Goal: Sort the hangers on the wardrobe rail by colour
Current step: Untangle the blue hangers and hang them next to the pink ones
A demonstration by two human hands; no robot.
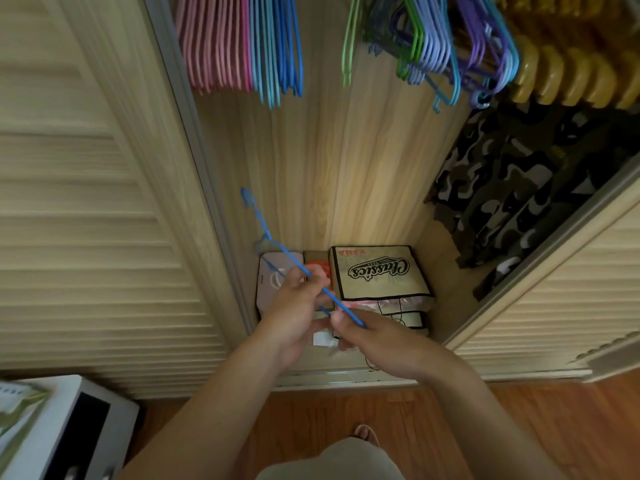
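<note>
A louvred door (pixel 86 202) stands left, another (pixel 554 306) right; on the wardrobe floor a "Classics" box (pixel 377 271) sits beside an orange box (pixel 317 266) and a pale pink box (pixel 273 282); camouflage clothing (pixel 512 188) hangs right; a white cabinet (pixel 69 427) stands on the wood floor (pixel 519 427).

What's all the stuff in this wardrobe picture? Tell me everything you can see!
Pink plastic hangers: a bunch, pink, on the rail's far left.
Blue plastic hangers: several, light and dark blue, right beside the pink ones.
Mixed plastic hangers: a tangle, green, blue and purple, further right.
Yellow padded hangers: a row, mustard yellow, far right.
Camouflage garment: one, dark patterned, under the yellow hangers.
Printed "Classics" bag: one, beige with black lettering, on the wardrobe floor.
Slatted wardrobe doors: two, cream, either side.
Loose blue plastic hanger: one, blue, held low in front of the wardrobe.
Left hand: grips the loose hanger.
Right hand: pinches its lower end.
</note>
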